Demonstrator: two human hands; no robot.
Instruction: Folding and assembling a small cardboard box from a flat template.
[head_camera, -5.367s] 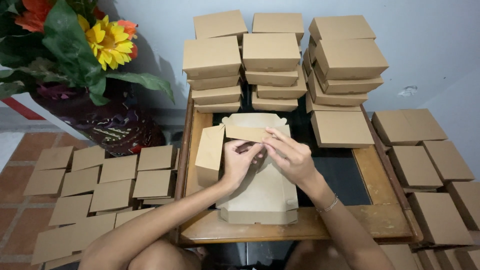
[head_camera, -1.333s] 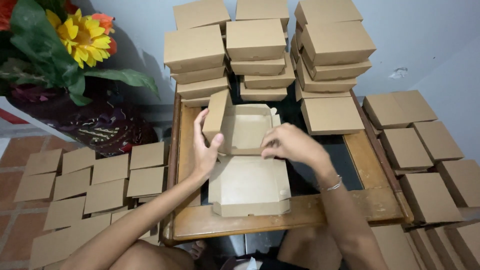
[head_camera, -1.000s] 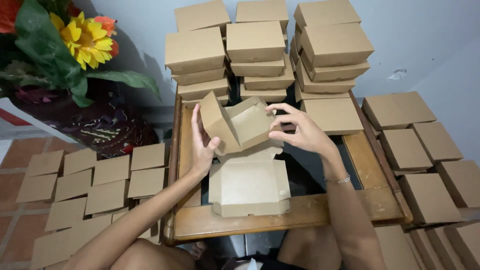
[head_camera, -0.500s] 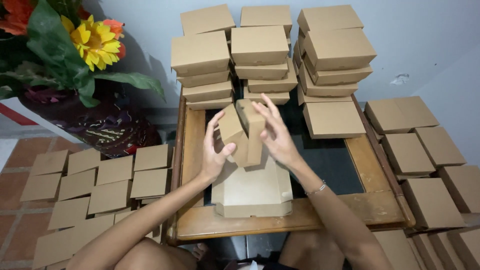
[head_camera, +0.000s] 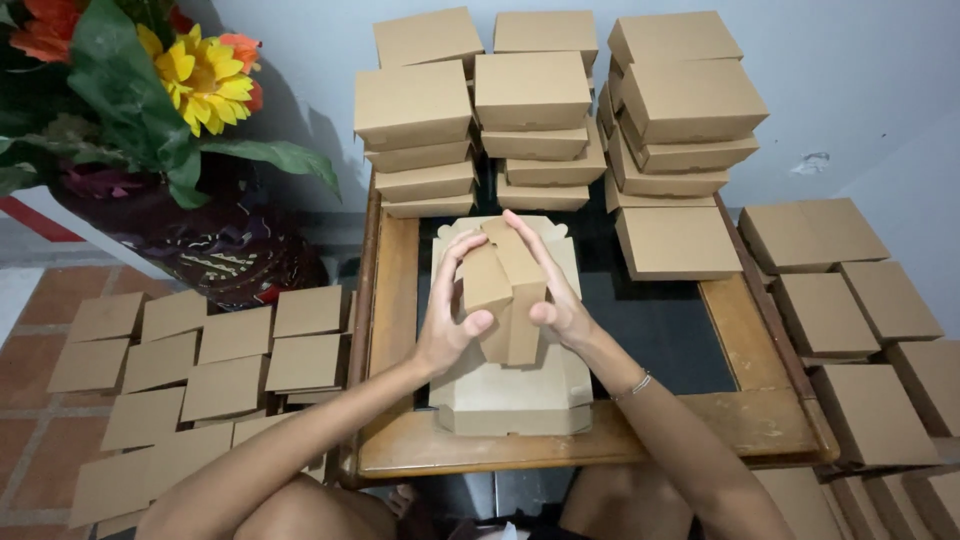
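Two hands, left hand (head_camera: 447, 335) and right hand (head_camera: 553, 300), are clasped on a half-folded cardboard box (head_camera: 503, 290), held above the flat blanks (head_camera: 510, 390) on the desk (head_camera: 395, 290) so the panels stay pressed together.

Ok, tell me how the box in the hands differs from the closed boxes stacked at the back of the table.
The held box is half-folded, its flaps standing up; the stacked boxes are fully closed with flat lids. The held box is lifted and tilted between the left hand and right hand, above flat blanks; the stacked boxes lie level, piled several high in three columns against the wall. Both are plain brown cardboard.
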